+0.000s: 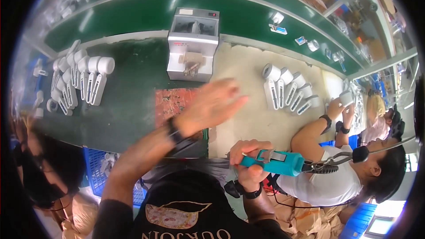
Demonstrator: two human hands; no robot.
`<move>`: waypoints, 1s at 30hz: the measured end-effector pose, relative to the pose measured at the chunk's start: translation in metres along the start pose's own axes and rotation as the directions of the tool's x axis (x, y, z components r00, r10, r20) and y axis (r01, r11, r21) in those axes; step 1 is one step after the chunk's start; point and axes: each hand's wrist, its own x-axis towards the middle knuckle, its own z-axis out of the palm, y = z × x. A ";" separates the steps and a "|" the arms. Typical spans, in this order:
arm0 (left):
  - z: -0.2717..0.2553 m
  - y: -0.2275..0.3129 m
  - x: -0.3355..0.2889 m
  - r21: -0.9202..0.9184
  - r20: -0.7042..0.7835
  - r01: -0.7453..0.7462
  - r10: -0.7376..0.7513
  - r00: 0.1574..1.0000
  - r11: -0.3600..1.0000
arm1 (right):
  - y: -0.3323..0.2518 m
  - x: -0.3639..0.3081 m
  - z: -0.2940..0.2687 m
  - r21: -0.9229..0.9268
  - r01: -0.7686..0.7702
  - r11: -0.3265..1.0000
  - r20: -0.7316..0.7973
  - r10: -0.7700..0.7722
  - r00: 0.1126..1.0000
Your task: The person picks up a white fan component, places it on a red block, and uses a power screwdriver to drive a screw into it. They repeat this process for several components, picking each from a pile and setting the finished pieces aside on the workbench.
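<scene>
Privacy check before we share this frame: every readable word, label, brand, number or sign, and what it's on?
Black shirt: pale lettering at the picture's lower edge, upside down; I'm not reproducing it.
Grey machine: red markings on its front and a small red display; too small to read.
Teal tool: nothing legible.

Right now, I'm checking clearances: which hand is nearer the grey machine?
Left. The left hand is close in front of the grey machine; the right hand is farther back, to the right, holding a teal tool.
</scene>
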 end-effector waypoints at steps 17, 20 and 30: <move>0.058 -0.014 0.053 -0.036 0.037 0.144 -0.143 0.989 0.989 | -0.001 0.017 -0.029 -0.600 0.023 0.799 -0.198 -0.177 0.964; 0.008 0.001 0.005 -0.015 -0.100 -0.053 0.051 0.994 0.998 | 0.015 0.042 -0.036 -0.557 0.081 0.826 -0.140 -0.190 0.972; -0.077 -0.053 -0.080 0.104 0.170 -0.087 0.068 0.983 0.991 | 0.015 0.092 0.021 -0.411 0.045 0.910 -0.028 -0.062 0.998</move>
